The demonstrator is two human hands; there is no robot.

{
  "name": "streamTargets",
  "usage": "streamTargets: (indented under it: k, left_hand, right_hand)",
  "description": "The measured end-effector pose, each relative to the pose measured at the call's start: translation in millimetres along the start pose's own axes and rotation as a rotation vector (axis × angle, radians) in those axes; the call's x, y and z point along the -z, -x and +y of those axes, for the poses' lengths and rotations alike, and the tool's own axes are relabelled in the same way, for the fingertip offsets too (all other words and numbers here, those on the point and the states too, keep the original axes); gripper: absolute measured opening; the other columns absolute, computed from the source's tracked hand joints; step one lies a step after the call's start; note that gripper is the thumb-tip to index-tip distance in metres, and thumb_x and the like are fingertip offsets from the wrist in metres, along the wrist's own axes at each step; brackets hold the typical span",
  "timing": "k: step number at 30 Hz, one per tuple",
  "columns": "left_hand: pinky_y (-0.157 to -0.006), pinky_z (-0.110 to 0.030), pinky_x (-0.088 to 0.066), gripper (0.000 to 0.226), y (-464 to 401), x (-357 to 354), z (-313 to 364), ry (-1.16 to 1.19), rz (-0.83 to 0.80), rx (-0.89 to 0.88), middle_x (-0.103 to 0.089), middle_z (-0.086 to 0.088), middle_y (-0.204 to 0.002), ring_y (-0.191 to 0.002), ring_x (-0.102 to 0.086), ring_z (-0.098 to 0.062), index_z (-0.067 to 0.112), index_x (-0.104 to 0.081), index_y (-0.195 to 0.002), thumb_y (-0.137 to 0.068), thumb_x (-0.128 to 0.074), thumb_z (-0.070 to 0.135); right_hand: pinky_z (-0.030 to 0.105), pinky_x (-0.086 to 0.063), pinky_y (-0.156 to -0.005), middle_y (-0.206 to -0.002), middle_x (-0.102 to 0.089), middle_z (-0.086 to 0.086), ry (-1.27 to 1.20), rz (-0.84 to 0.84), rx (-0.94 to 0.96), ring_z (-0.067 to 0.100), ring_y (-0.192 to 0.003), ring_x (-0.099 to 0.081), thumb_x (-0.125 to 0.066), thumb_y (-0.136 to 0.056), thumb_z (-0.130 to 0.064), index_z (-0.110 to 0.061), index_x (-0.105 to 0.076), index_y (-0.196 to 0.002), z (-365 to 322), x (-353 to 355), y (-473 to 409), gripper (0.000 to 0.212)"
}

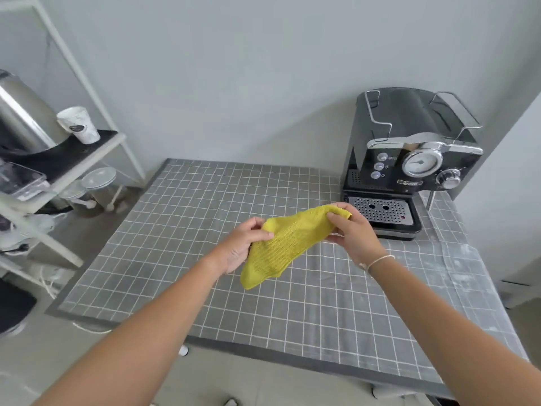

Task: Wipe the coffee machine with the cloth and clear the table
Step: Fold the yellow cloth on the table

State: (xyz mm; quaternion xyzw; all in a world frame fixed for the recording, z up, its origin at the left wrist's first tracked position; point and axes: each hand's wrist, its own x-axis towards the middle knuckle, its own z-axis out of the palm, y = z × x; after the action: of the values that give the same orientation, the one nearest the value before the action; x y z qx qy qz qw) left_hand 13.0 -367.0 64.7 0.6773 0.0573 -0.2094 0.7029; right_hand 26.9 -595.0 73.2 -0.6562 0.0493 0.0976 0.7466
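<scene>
Both hands are holding a yellow cloth (281,244) in the air above the tabletop (205,288), which is covered with a grey checked covering. The left hand (243,247) is gripping the near, lower part of the cloth, with its fingers closed on the fabric and the thumb lying on top. The right hand (351,230) is pinching the far upper corner between the thumb and the fingers. The cloth is hanging stretched between the two grips, and its loose end is drooping toward the person. The black coffee machine (409,165) is standing at the far right corner of the tabletop, just behind the right hand, with its metal drip tray (380,210) facing the person. To the left, a white shelf rack (87,159) is carrying a paper cup (79,124) and a metal kettle (23,112).
</scene>
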Motion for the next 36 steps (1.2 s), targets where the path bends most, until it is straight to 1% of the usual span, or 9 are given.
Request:
streamTargets:
  k: [4, 10, 13, 18, 24, 26, 29, 31, 36]
  left_hand:
    - [-0.069, -0.031, -0.046, 0.024, 1, 23, 6, -0.036, 0.063, -0.085, -0.063, 0.004, -0.086, -0.078, -0.058, -0.014, 0.023, -0.055, -0.09, -0.078, -0.069, 0.009]
    - [-0.054, -0.018, -0.038, 0.022, -11, 74, 15, -0.221, 0.051, -0.175, -0.058, 0.002, -0.081, -0.066, -0.05, -0.011, 0.027, -0.056, -0.089, -0.091, -0.06, 0.005]
    - [-0.066, -0.02, -0.04, 0.021, -20, 103, 21, -0.334, -0.003, -0.215, -0.052, -0.008, -0.084, -0.076, -0.046, -0.017, 0.025, -0.061, -0.083, -0.089, -0.064, 0.006]
    - [-0.067, -0.02, -0.041, 0.023, -34, 143, 33, -0.402, -0.097, -0.252, -0.053, 0.003, -0.07, -0.067, -0.048, -0.01, 0.023, -0.062, -0.076, -0.086, -0.067, 0.003]
    - [-0.076, -0.029, -0.046, 0.024, -49, 160, 42, -0.285, -0.244, -0.111, -0.065, -0.003, -0.09, -0.079, -0.06, -0.014, 0.028, -0.064, -0.1, -0.091, -0.062, 0.006]
    - [-0.069, -0.03, -0.05, 0.027, -52, 159, 42, -0.185, -0.303, -0.015, -0.066, -0.004, -0.092, -0.077, -0.061, -0.015, 0.028, -0.059, -0.109, -0.094, -0.057, 0.005]
    - [-0.054, -0.027, -0.049, 0.031, -54, 151, 43, -0.112, -0.286, 0.011, -0.061, 0.0, -0.083, -0.065, -0.056, -0.013, 0.032, -0.056, -0.108, -0.097, -0.049, 0.003]
    - [-0.051, -0.026, -0.047, 0.032, -55, 144, 45, -0.099, -0.262, 0.002, -0.056, 0.001, -0.077, -0.06, -0.054, -0.011, 0.034, -0.056, -0.105, -0.098, -0.047, 0.004]
    - [-0.04, -0.02, -0.045, 0.033, -57, 147, 50, -0.063, -0.204, -0.017, -0.059, 0.003, -0.071, -0.054, -0.057, -0.007, 0.034, -0.056, -0.104, -0.099, -0.042, 0.004]
  right_hand:
    - [0.044, -0.055, -0.082, -0.09, -0.054, 0.008, 0.003, 0.011, -0.021, 0.024, -0.082, -0.057, -0.05, -0.091, -0.007, -0.017, -0.056, -0.085, 6, -18, -9, 0.014]
    - [0.034, -0.053, -0.077, -0.095, -0.057, 0.006, -0.023, 0.089, -0.007, 0.023, -0.088, -0.058, -0.049, -0.091, -0.007, -0.018, -0.058, -0.086, 11, -58, -29, 0.015]
    - [0.032, -0.052, -0.074, -0.092, -0.058, 0.006, -0.025, 0.136, 0.004, 0.022, -0.087, -0.058, -0.049, -0.091, -0.005, -0.019, -0.058, -0.085, 15, -83, -40, 0.018]
    - [0.032, -0.054, -0.073, -0.092, -0.059, 0.005, -0.058, 0.209, 0.022, 0.02, -0.085, -0.058, -0.049, -0.092, -0.005, -0.019, -0.057, -0.087, 15, -120, -57, 0.017]
    - [0.032, -0.053, -0.071, -0.094, -0.062, 0.005, -0.096, 0.369, 0.008, 0.02, -0.088, -0.059, -0.05, -0.092, -0.009, -0.016, -0.06, -0.089, 19, -142, -71, 0.012]
    - [0.032, -0.053, -0.072, -0.1, -0.062, 0.008, -0.111, 0.399, -0.007, 0.023, -0.094, -0.059, -0.051, -0.092, -0.01, -0.015, -0.06, -0.095, 21, -141, -77, 0.011]
    - [0.032, -0.052, -0.076, -0.122, -0.056, 0.011, -0.12, 0.368, -0.135, 0.027, -0.107, -0.056, -0.054, -0.091, -0.024, -0.015, -0.053, -0.121, 37, -140, -83, 0.032]
    - [0.035, -0.048, -0.085, -0.13, -0.053, 0.012, -0.146, 0.279, -0.326, 0.028, -0.111, -0.054, -0.052, -0.089, -0.038, -0.015, -0.05, -0.124, 57, -147, -79, 0.042]
    - [0.045, -0.041, -0.098, -0.124, -0.057, 0.019, -0.306, 0.087, -0.562, 0.034, -0.111, -0.055, -0.046, -0.09, -0.047, -0.015, -0.032, -0.138, 93, -183, -61, 0.059]
